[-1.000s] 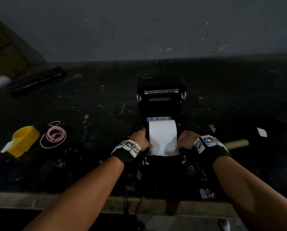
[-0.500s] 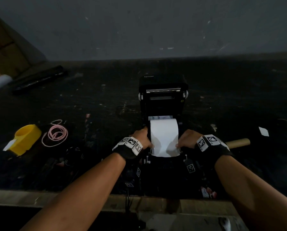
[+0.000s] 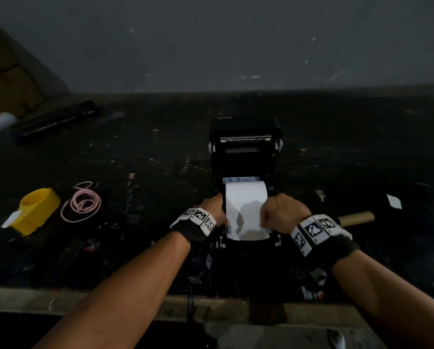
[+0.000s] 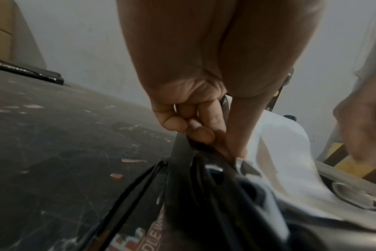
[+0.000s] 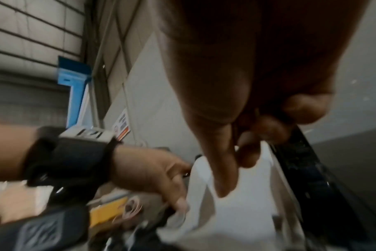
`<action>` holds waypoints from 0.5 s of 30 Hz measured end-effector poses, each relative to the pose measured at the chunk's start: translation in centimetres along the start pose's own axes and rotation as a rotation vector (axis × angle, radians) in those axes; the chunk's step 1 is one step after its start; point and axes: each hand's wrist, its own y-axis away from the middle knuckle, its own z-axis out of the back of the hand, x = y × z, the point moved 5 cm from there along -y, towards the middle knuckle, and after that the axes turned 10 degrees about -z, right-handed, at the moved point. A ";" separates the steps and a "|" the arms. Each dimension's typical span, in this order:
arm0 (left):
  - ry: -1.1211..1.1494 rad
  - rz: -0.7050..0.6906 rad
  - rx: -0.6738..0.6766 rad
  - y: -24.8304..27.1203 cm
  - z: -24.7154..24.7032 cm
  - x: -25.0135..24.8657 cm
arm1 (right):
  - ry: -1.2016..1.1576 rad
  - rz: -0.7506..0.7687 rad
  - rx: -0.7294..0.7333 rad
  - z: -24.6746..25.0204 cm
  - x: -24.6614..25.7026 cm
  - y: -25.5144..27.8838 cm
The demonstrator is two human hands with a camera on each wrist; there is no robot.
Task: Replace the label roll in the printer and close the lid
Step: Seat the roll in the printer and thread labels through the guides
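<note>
The printer stands on the dark counter with its lid swung up and back, and the white label roll sits in the open bay, its loose paper drawn forward toward the person. The left hand is at the left edge of that paper: in the left wrist view the thumb and curled fingers pinch down at the paper's edge against the printer's black side wall. The right hand is at the paper's right edge; its grip is a pinch too, thumb laid on top of the sheet and a bent fingertip under or against the edge, though blur hides the exact contact. Between the 2 grips the paper lies slightly rumpled, with shadowed folds near its front end. Well to the left of the left hand lie a yellow tape holder and, just beside it, a coil of pink band. To the right of the right hand, just past the wrist strap, a cardboard tube lies on the counter, and farther right a small white scrap.
</note>
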 end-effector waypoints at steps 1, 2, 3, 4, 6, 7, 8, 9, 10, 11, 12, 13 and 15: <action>0.012 -0.004 0.003 0.0 0.1 -0.1 | 0.016 0.082 0.039 -0.7 0.5 0.5; 0.021 -0.006 0.004 0.0 0.1 -0.1 | 0.023 0.140 0.068 -1.4 0.8 0.9; 0.027 -0.003 0.002 0.2 0.1 -0.1 | 0.024 0.162 0.083 -1.9 0.7 1.1; 0.031 -0.001 -0.006 0.3 0.2 -0.1 | 0.030 0.171 0.077 -2.1 0.5 1.3; 0.035 -0.006 -0.027 0.6 0.2 -0.2 | 0.044 0.174 0.047 -2.4 0.2 1.4; 0.037 -0.011 -0.034 0.8 0.1 -0.2 | 0.047 0.172 0.034 -2.6 0.0 1.5; 0.044 -0.015 -0.040 0.9 0.0 -0.2 | 0.049 0.177 0.021 -2.8 0.0 1.6; 0.056 -0.016 -0.045 1.0 0.0 -0.2 | 0.054 0.183 0.013 -2.9 0.0 1.7; 0.067 -0.021 -0.058 1.3 0.1 -0.3 | 0.059 0.196 0.005 -2.9 0.0 1.8; 0.070 -0.031 -0.080 1.6 0.3 -0.5 | 0.065 0.205 0.001 -3.0 -0.1 1.9; 0.063 -0.054 -0.116 1.9 0.6 -0.7 | 0.073 0.214 -0.004 -3.0 -0.1 2.0; 0.045 -0.090 -0.162 2.3 1.0 -0.9 | 0.085 0.225 -0.007 -3.0 -0.1 2.2; -0.022 -0.194 -0.245 3.6 1.6 -2.0 | 0.101 0.259 -0.012 -3.1 0.0 2.4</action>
